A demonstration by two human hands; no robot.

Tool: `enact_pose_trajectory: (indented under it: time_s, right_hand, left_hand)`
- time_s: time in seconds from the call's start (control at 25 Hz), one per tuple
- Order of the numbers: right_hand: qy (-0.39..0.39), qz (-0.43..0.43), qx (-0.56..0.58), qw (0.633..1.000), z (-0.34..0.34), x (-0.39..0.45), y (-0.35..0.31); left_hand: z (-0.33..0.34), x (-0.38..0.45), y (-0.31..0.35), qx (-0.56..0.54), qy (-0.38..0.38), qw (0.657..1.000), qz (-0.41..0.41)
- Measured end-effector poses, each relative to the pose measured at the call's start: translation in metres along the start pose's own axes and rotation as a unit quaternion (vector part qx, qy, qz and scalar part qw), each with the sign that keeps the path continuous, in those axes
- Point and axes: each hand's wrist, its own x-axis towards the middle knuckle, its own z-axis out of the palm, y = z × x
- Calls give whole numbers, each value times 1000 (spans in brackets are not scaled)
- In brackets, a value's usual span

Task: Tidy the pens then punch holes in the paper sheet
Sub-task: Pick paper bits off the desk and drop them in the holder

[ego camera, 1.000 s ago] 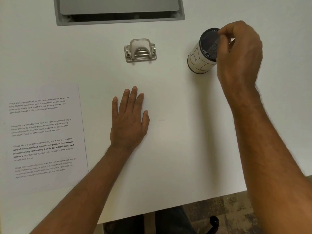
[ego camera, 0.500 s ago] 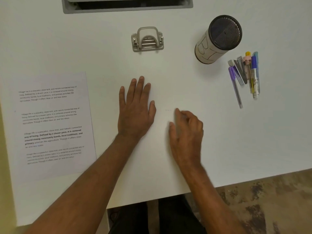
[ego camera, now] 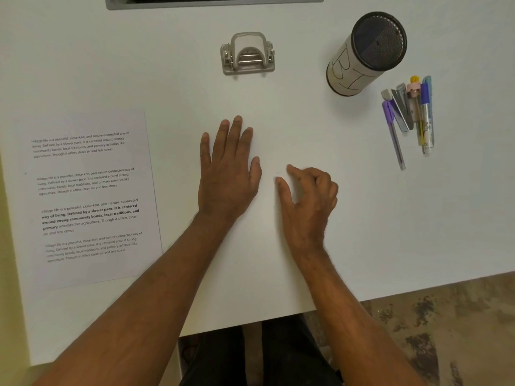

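Note:
Several pens (ego camera: 409, 115) lie bunched on the white table at the right, just right of an upright pen cup (ego camera: 365, 54) with a dark mesh inside. A grey hole punch (ego camera: 248, 54) sits at the table's far middle. A printed paper sheet (ego camera: 86, 196) lies flat at the left. My left hand (ego camera: 228, 171) rests palm down on the table's middle, fingers spread, holding nothing. My right hand (ego camera: 309, 201) rests beside it with fingers loosely curled and nothing in them.
The table (ego camera: 306, 129) has its front edge close to me, with patterned floor (ego camera: 446, 330) beyond it at the lower right. A grey recessed cable tray (ego camera: 214, 2) runs along the far edge.
My right hand left the pen cup and came down to the table's middle beside my left hand. The pens came into view as it moved off. My left hand stayed put.

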Motion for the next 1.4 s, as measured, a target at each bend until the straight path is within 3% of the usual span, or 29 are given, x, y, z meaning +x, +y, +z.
enact_pose_trajectory:
  time_s: [0.4,0.72,0.88,1.0,1.16,1.28,1.4]
  right_hand:
    - [26,26,12,999,9,8,-14]
    - [24,-84,-120,989,6,23,-9]
    - [-19,-13,12,1000,-13,40,-8]
    - [34,16,103,994,-41,61,-20]
    - [129,-22,148,980,-81,121,-39]
    - [170,-48,84,981,-99,165,-49]
    - [129,-54,-59,988,-105,199,-50]
  left_hand:
    - [1,-1,0,-4,1,1000,3]
    - [1,-1,0,5,-4,1000,3]
    - [0,-1,1,1,-3,1000,2]
    - [-2,-2,1,-4,-1,1000,2]
    - [-4,-4,1,-10,-8,1000,2]
    - [-5,-5,1,-13,-7,1000,3]
    - [-7,-3,3,-18,-7,1000,0]
